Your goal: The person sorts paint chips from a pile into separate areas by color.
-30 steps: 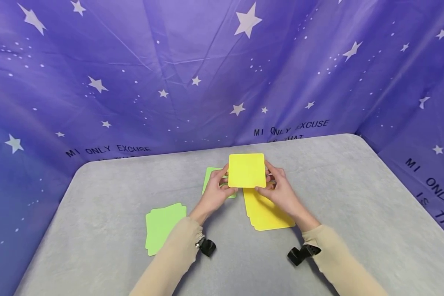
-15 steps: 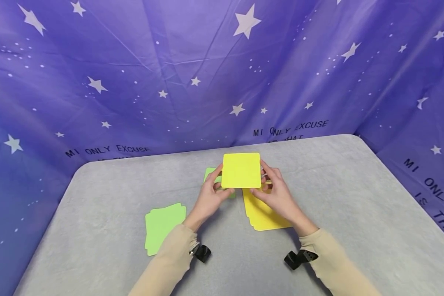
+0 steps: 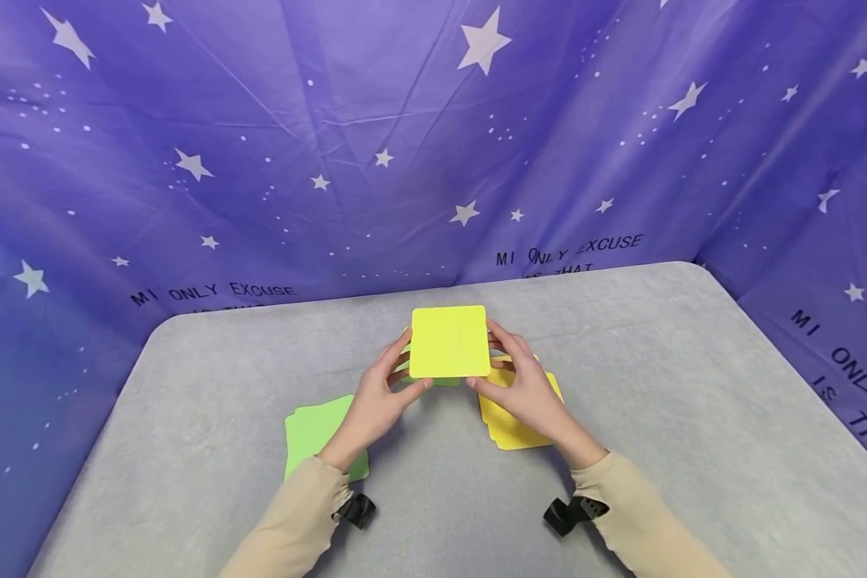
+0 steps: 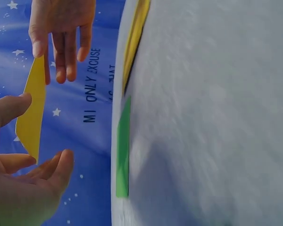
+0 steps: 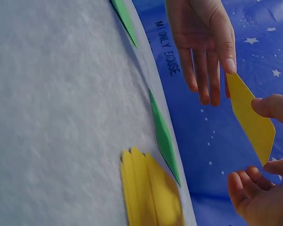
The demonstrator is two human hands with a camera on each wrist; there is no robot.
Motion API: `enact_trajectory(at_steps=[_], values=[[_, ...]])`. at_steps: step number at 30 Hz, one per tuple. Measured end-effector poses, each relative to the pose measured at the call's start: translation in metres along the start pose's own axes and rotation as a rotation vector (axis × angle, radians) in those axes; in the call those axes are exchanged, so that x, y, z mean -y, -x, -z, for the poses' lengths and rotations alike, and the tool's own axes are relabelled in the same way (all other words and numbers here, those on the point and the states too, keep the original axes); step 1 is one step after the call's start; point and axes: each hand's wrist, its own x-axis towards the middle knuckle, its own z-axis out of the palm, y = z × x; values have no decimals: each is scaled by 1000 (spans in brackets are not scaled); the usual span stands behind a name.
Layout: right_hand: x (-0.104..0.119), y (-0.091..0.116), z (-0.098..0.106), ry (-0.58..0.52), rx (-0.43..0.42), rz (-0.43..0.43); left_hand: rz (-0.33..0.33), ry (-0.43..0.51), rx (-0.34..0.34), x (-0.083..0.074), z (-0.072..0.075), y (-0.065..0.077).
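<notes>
A square yellow card [image 3: 449,341] is raised above the table, its face toward the head camera. My left hand [image 3: 376,401] pinches its left edge between thumb and fingers, while my right hand [image 3: 523,389] pinches the right edge. Both wrist views show the card nearly edge-on; it looks thin in the left wrist view [image 4: 33,108]. Partly hidden beneath it, a green card [image 3: 444,381] lies on the table. Below my right hand sits a fanned pile of yellow cards [image 3: 509,425]. My left forearm partly covers a pile of green cards [image 3: 314,429].
The grey table [image 3: 448,498] has rounded far corners. A purple-blue curtain [image 3: 376,104] printed with stars and lettering hangs behind it and along the sides. Each wrist wears a black camera [image 3: 357,510] on a strap.
Both hands have carried the yellow card left and slightly nearer, from beside the yellow pile to over the green card. The piles on the table have stayed in place.
</notes>
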Motion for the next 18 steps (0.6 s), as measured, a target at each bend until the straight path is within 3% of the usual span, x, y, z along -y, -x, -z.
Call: enact_trajectory(at_steps=[7, 18], values=[[0, 3, -13, 65, 88, 46, 17, -58, 21, 6, 15, 14], [6, 6, -33, 208, 168, 69, 11, -30, 39, 12, 44, 34]])
